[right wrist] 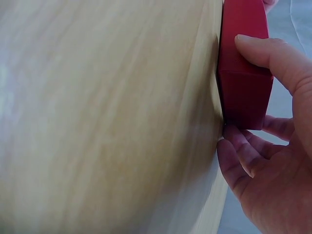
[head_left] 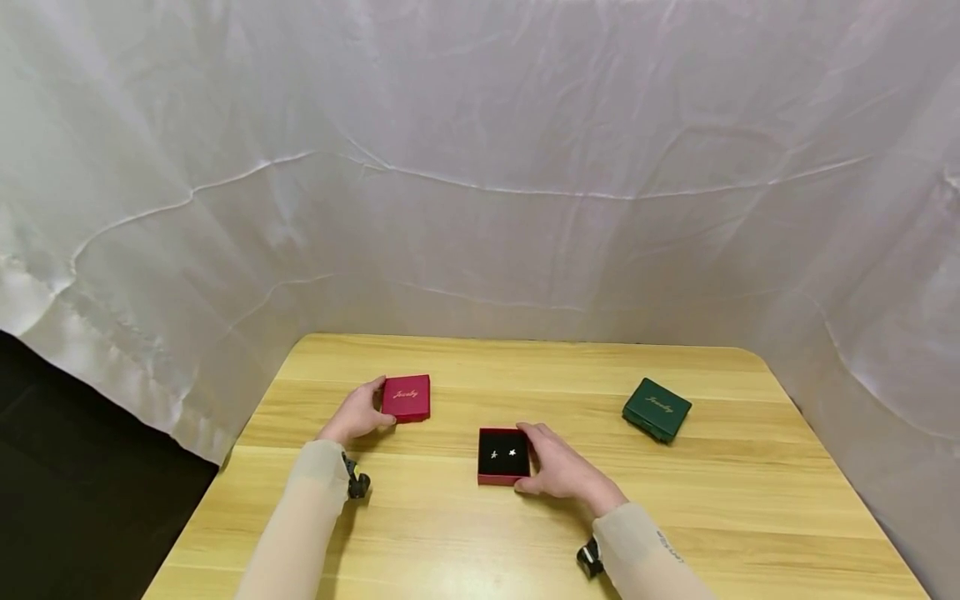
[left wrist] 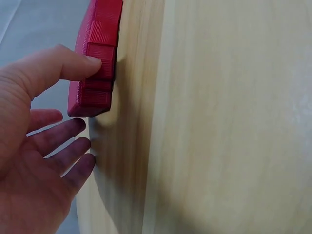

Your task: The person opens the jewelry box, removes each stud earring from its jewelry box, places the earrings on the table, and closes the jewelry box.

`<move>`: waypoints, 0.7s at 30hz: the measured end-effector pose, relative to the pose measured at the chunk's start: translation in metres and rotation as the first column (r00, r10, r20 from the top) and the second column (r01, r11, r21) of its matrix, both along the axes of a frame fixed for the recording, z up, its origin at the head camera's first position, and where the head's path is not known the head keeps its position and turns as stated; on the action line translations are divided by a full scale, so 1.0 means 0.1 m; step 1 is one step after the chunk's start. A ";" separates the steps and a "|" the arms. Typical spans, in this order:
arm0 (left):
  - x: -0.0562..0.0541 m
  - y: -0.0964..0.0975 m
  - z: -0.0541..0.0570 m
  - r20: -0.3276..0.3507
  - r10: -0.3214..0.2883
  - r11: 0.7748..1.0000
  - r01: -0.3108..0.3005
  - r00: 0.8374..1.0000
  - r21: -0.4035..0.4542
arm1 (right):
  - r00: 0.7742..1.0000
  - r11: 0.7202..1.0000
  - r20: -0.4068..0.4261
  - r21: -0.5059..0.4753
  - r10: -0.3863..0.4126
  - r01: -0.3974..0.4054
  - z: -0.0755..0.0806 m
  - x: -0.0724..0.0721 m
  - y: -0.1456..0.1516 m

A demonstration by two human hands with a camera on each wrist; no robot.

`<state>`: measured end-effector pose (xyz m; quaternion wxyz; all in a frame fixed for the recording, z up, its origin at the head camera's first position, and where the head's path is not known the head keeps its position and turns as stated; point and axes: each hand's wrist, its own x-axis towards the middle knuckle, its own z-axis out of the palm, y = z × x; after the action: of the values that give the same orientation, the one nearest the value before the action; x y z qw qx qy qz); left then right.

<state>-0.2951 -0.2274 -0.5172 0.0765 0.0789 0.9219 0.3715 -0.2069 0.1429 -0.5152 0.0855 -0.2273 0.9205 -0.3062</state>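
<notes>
At the left of the table lies a red jewelry box lid (head_left: 407, 397) with gold lettering on top. My left hand (head_left: 363, 412) grips its left end, with the thumb (left wrist: 92, 66) on the near side, where a ribbed bow shows. Near the middle sits an open red jewelry box (head_left: 503, 480) with a black insert (head_left: 504, 465) bearing two small silver star-like earrings (head_left: 512, 452). My right hand (head_left: 561, 467) holds this box by its right end. Its thumb (right wrist: 256, 51) lies on the near wall; the index finger is mostly hidden behind the box.
A green jewelry box (head_left: 657, 409) with gold lettering sits at an angle on the right of the wooden table (head_left: 750, 500). Pale draped fabric (head_left: 525, 250) stands behind the table and along its sides. A dark area (head_left: 75, 483) lies beyond the left edge.
</notes>
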 end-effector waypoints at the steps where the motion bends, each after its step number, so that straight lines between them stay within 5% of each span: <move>1: 0.00 0.00 0.00 -0.001 -0.001 1.000 0.001 1.000 0.000 | 1.000 1.000 0.000 0.001 0.000 0.000 0.00 0.00 0.00; 10: 0.15 0.00 0.06 -0.020 0.018 0.999 -0.017 1.000 0.036 | 0.999 0.999 0.029 -0.022 -0.031 0.032 0.01 0.02 0.00; 21: 0.44 0.11 0.20 -0.138 0.020 1.000 -0.021 0.990 -0.008 | 0.995 0.995 0.070 -0.073 -0.070 0.075 0.04 0.08 0.04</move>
<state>-0.2509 -0.2162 -0.4976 0.0094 0.0946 0.9276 0.3614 -0.1984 0.1466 -0.5107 0.0967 -0.1865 0.9125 -0.3510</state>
